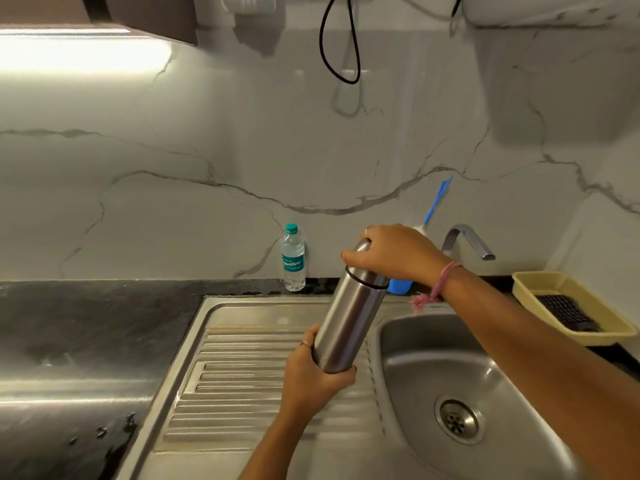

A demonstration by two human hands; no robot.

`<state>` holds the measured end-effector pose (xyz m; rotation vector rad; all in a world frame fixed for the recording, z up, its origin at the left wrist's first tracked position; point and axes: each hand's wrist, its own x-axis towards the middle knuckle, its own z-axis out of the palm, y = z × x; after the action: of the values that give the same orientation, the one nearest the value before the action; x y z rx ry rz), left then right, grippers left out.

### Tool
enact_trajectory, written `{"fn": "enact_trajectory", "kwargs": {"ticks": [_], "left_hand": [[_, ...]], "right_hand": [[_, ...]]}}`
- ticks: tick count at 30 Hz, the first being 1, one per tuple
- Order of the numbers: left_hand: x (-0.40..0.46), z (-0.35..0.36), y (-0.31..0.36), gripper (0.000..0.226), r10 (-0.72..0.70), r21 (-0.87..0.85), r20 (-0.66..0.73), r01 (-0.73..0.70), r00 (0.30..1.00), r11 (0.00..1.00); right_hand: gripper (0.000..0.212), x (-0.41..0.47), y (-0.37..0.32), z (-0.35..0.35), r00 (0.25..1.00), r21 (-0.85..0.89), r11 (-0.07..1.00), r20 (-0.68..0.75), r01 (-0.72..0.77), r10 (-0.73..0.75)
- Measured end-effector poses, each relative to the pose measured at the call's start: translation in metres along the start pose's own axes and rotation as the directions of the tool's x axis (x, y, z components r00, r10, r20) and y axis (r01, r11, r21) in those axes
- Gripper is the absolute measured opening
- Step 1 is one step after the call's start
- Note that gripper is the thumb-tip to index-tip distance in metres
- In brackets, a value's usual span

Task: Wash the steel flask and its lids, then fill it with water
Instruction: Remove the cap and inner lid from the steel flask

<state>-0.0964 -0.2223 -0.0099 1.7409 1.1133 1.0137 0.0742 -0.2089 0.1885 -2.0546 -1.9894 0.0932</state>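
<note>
A tall steel flask is held tilted above the ribbed drainboard, its top leaning right. My left hand grips the flask's base from below. My right hand is curled over the steel outer lid at the top, covering most of it. The lid sits on the flask at a dark seam. The sink basin lies to the right, and the tap stands behind my right wrist with no water running from it.
A small plastic water bottle stands against the marble wall. A blue cup with a blue-handled brush is behind the flask. A yellow tray holding a dark scrubber sits at the right. Dark wet counter spreads left.
</note>
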Motion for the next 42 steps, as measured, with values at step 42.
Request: {"fn": "enact_trajectory", "kwargs": {"ticks": [42], "left_hand": [[0.004,-0.028,-0.005,0.069,-0.082,-0.165,0.196,0.115,0.977,0.979]], "right_hand": [[0.055,0.015,-0.029,-0.051,0.835,0.001,0.980,0.525,0.197,-0.168]]}}
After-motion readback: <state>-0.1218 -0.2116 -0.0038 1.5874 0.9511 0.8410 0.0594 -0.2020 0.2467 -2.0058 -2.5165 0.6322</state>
